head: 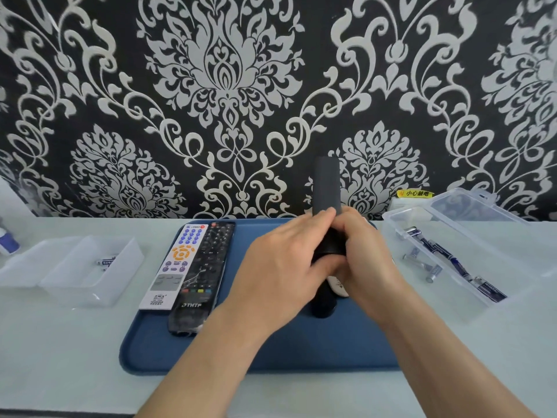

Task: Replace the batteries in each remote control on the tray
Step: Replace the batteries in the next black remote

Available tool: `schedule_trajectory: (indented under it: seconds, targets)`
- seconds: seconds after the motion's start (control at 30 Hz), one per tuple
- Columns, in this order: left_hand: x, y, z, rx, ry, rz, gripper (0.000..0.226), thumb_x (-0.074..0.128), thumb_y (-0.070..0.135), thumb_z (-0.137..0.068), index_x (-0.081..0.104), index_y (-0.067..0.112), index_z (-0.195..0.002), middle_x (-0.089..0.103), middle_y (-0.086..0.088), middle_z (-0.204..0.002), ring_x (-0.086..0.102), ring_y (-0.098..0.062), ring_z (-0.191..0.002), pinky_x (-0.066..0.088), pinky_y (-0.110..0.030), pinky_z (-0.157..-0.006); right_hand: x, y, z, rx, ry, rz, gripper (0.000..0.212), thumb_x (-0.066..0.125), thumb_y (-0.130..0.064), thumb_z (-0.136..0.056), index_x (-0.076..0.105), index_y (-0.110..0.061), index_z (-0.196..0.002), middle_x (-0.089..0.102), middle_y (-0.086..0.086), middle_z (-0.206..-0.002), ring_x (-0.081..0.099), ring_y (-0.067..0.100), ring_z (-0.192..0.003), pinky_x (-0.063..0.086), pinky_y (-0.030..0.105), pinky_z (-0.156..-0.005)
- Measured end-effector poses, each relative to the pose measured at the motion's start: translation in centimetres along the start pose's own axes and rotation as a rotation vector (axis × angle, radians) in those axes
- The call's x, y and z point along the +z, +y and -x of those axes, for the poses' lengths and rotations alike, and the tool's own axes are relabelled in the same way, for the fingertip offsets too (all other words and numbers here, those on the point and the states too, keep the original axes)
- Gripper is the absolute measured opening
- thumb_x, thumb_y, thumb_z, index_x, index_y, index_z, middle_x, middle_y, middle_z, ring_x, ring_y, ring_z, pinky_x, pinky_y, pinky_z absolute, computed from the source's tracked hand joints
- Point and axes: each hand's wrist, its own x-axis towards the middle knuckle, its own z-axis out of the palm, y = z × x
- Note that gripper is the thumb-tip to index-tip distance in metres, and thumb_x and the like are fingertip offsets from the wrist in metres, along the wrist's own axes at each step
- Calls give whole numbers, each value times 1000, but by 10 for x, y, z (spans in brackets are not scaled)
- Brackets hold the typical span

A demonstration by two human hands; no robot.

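Seemingly mid-job, from the head view: both hands are closed round one black remote point(327, 182), held nearly upright above the far part of the blue tray point(301, 348). The left hand point(286, 263) wraps its fingers across the remote's middle. The right hand point(369, 257) grips the lower part from the other side, and the two hands touch. Whether the battery cover is on or off is hidden behind the fingers.

On the tray's left lie a white remote point(174, 263) and, touching it, a black THTF remote point(202, 267), both face up. A pale remote point(339, 289) peeks out beneath the hands, mostly covered. A clear box point(401, 218) of loose batteries point(437, 251) sits on the tabletop point(60, 357) to the right. An open container point(45, 285) with a couple of cells sits to the left.

The held remote should be light and stiff, a hard plastic shell with a matte, fairly smooth skin that could slip if squeezed at its rounded end. One hand round the body seems the best hold, leaving the other thumb free to push the cover along its slide. The cover's small catch is probably the fragile bit, so press flat rather than pry.
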Motion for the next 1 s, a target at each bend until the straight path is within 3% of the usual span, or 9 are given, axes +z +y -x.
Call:
schedule_trajectory:
  seconds: [0.07, 0.17, 0.27, 0.47, 0.53, 0.6, 0.73, 0.83, 1.0]
  targets:
    - [-6, 5, -1, 26, 50, 6, 52, 50, 40, -88, 58, 11, -130, 71, 0, -109, 59, -7, -98, 46, -23, -77, -1, -1, -2, 24, -28, 60, 34, 45, -35, -96, 66, -9, -100, 69, 7, -82, 68, 20, -74, 52, 31, -57]
    - [-14, 2, -2, -121, 172, 173, 28, 44, 35, -96, 65, 26, -112, 63, 15, -70, 59, 1, -67, 46, -16, -63, -1, -3, -4, 44, -24, 139, 59, 33, -63, -97, 72, -21, -85, 65, 8, -69, 61, 23, -56, 52, 33, -56]
    - [-21, -15, -3, -349, 149, 268, 21, 39, 31, -97, 59, 30, -91, 60, 6, -66, 60, -13, -61, 52, -40, -61, -2, -3, -7, 18, 65, 230, 59, 31, -61, -99, 61, -12, -114, 64, 9, -68, 60, 22, -51, 55, 34, -56]
    - [-34, -35, 5, -412, -782, 115, 22, 50, 33, -95, 69, 35, -84, 67, 10, -75, 60, -7, -75, 51, -33, -79, -7, -1, -13, 47, 73, 168, 59, 36, -58, -100, 53, -10, -129, 64, 8, -71, 59, 23, -52, 52, 31, -53]
    - [-29, -34, 9, -382, -879, 72, 17, 56, 41, -90, 72, 36, -91, 71, 14, -85, 64, -3, -84, 51, -31, -84, -8, 1, -15, 52, 58, 144, 59, 36, -57, -100, 50, -12, -135, 65, 9, -72, 59, 24, -53, 52, 32, -54]
    - [-23, -32, 8, -368, -675, 46, 12, 63, 38, -86, 73, 33, -90, 72, 16, -85, 63, 1, -81, 51, -26, -81, -8, 2, -15, 59, 46, 124, 57, 36, -56, -101, 52, -10, -130, 65, 10, -73, 59, 25, -53, 53, 33, -55]
    - [-21, -19, -2, -401, -4, 316, 12, 71, 17, -81, 68, 28, -83, 68, 12, -80, 63, -4, -77, 52, -22, -70, -5, 0, -12, 61, 15, 45, 41, 37, -36, -104, 58, -2, -109, 67, 14, -74, 63, 25, -58, 57, 36, -60]
    - [-13, -9, -4, -328, 48, 390, 26, 75, 10, -77, 70, 25, -97, 64, 12, -97, 61, -4, -89, 55, -24, -73, -3, 0, -10, 15, -84, 3, 24, 38, -12, -103, 59, -3, -113, 69, 13, -80, 67, 21, -70, 59, 34, -66]
    - [-2, -11, -3, -248, 53, 313, 46, 80, 16, -69, 68, 19, -114, 56, 14, -111, 58, -6, -100, 54, -33, -84, -4, 2, -7, -40, -214, -43, 33, 38, 9, -100, 57, -5, -123, 69, 21, -101, 73, 24, -84, 61, 34, -75]
